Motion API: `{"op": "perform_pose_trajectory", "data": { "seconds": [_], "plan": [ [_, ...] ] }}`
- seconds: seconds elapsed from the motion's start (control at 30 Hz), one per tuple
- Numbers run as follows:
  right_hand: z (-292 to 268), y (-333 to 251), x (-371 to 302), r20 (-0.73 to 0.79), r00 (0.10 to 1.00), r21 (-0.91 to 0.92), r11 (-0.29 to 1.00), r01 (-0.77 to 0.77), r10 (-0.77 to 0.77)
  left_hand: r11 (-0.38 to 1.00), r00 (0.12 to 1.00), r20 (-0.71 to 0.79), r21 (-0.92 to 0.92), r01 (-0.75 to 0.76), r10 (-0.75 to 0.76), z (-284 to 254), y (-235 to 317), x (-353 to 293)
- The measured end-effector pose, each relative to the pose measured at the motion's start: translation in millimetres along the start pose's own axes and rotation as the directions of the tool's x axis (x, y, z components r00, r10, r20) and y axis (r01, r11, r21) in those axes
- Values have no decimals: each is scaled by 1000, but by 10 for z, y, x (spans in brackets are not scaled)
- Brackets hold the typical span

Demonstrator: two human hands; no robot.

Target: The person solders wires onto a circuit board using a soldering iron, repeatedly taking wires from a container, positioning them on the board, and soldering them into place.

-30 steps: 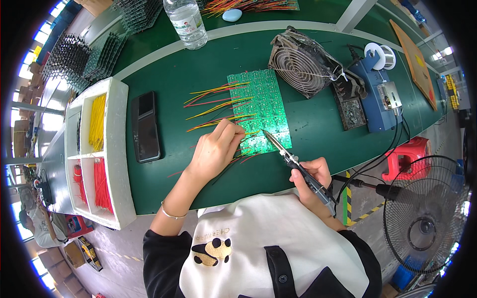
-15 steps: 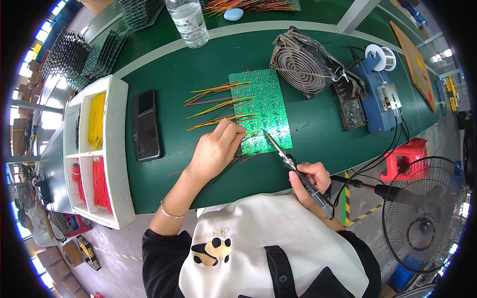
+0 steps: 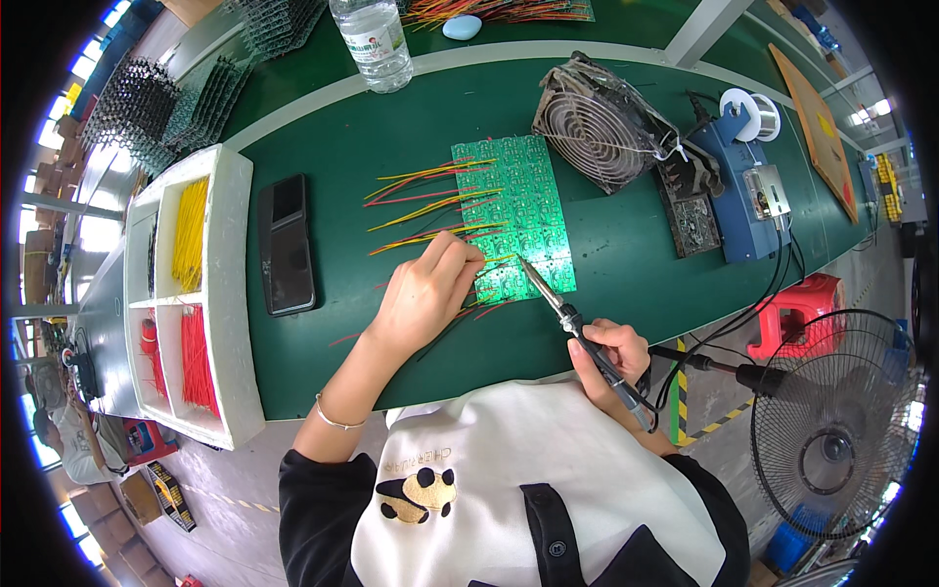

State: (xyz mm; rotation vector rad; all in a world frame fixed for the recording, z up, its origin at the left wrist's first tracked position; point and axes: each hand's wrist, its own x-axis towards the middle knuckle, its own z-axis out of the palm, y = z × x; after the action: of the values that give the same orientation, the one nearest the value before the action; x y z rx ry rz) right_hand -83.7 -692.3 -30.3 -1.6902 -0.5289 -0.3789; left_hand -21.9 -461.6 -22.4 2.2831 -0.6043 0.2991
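Observation:
A green circuit board panel [image 3: 538,196] lies flat on the table, with red, yellow and black wires [image 3: 421,205] fixed along its rows and trailing off to the left. My left hand [image 3: 423,295] rests over the panel's lower left edge, thumb and fingertips pinched on a yellow wire [image 3: 501,258] whose end lies on the board. In my right hand [image 3: 614,354] is a soldering iron [image 3: 550,298], gripped by its dark handle. The iron slants up and left, its tip on or just above the board near that wire end. Fingers hide the pinched part of the wire.
Left of the wires lies a black phone [image 3: 287,245], beside a white foam box [image 3: 235,313] of yellow and red wires. Beyond the panel stand a square fan [image 3: 597,122] and a blue solder feeder [image 3: 738,186] with a spool. A water bottle [image 3: 374,49] stands at the back.

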Motion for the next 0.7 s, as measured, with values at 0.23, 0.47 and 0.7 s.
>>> {"op": "perform_pose_trajectory", "data": {
  "seconds": [0.23, 0.47, 0.7],
  "plan": [
    [-3, -81, -90, -92, 946, 172, 940, -294, 312, 1000, 1000, 1, -6, 16, -16, -7, 17, -11],
    [2, -93, -28, -269, 886, 283, 911, -301, 377, 1000, 1000, 0, 0, 9, -9, -14, 25, -21],
    [-114, -51, -161, -156, 907, 324, 888, -326, 390, 983, 976, -183, 162, -85, 115, -189, 139, 103]
  ]
}}
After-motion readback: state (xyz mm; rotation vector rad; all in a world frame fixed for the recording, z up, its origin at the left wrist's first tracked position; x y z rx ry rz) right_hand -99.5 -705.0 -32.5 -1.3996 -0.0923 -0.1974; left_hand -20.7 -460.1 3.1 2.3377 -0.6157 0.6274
